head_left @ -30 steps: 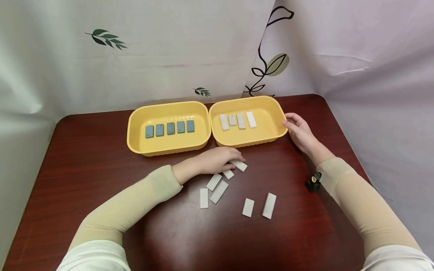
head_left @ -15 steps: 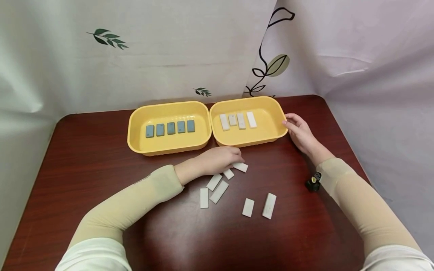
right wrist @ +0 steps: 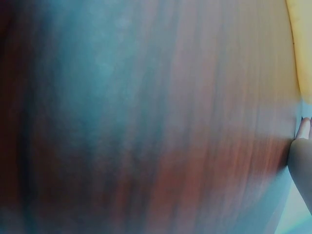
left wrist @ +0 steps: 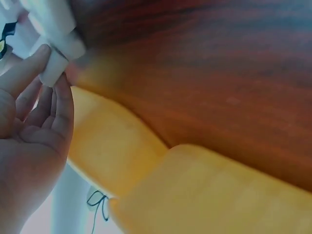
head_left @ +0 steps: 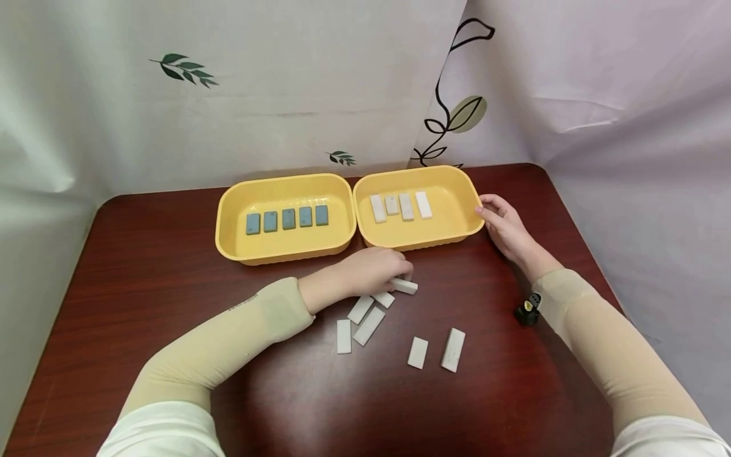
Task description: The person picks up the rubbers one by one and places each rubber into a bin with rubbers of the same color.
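In the head view my left hand (head_left: 374, 270) pinches one end of a small white rectangular block (head_left: 405, 286) in front of the right tray. The left wrist view shows thumb and fingertips on either side of that block (left wrist: 53, 72). My right hand (head_left: 508, 230) grips the right end of the right yellow tray (head_left: 422, 240), thumb over the rim and fingers outside. Several white blocks lie in a row inside it. More loose white blocks (head_left: 368, 326) lie near my left hand, one (head_left: 384, 298) partly under it.
Left of that tray stands a second yellow tray (head_left: 285, 255) with several blue-grey blocks (head_left: 288, 219). Two white blocks (head_left: 453, 350) lie apart on the brown table (head_left: 285, 393). A small black device (head_left: 527, 310) is at my right wrist. A patterned curtain (head_left: 274, 95) hangs behind.
My left fingers have drawn in on the white block, which has turned and tipped so its side shows. My right hand has stayed on the tray's rim.
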`<action>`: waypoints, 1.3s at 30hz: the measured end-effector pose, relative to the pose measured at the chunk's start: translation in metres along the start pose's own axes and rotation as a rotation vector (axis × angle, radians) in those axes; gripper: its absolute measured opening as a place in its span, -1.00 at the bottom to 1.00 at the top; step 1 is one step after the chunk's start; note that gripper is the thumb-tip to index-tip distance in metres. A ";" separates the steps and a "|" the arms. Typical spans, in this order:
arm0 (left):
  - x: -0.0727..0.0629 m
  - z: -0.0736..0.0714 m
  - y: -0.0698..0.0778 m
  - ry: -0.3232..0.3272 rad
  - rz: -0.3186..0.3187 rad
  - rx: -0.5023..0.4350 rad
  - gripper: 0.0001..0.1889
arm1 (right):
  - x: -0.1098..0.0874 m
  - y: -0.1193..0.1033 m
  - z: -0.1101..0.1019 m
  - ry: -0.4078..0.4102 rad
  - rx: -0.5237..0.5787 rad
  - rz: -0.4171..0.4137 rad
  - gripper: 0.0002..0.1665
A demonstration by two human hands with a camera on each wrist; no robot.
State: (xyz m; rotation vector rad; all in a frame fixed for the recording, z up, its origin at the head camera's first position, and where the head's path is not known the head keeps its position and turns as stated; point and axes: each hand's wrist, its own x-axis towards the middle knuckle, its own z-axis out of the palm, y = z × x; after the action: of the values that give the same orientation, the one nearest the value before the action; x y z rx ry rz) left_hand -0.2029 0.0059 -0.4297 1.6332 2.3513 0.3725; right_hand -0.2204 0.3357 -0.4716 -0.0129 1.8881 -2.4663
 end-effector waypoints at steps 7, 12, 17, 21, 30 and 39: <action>0.010 -0.031 0.012 0.009 -0.027 -0.032 -0.94 | -0.001 0.001 -0.001 -0.001 0.002 -0.010 -0.71; 0.020 -0.069 0.015 0.073 -0.073 -0.040 -0.95 | 0.000 0.000 0.000 -0.005 0.000 -0.013 -0.71; 0.040 -0.107 0.003 0.154 -0.111 -0.143 -0.92 | 0.000 0.000 -0.001 -0.004 -0.006 -0.016 -0.69; 0.062 -0.126 -0.013 0.167 -0.137 -0.154 -0.88 | 0.000 0.000 -0.001 -0.005 -0.003 -0.013 -0.69; 0.107 -0.121 -0.051 0.127 -0.191 -0.185 -0.74 | 0.002 0.003 0.003 -0.005 -0.013 -0.009 -0.71; 0.137 -0.100 -0.057 -0.010 -0.258 -0.142 -0.61 | -0.001 0.002 0.002 0.004 -0.016 0.004 -0.74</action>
State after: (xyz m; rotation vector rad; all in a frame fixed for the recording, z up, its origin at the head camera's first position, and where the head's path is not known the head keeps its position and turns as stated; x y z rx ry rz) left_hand -0.3338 0.1089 -0.3648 1.2478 2.4272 0.4637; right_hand -0.2194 0.3334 -0.4728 -0.0040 1.9077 -2.4500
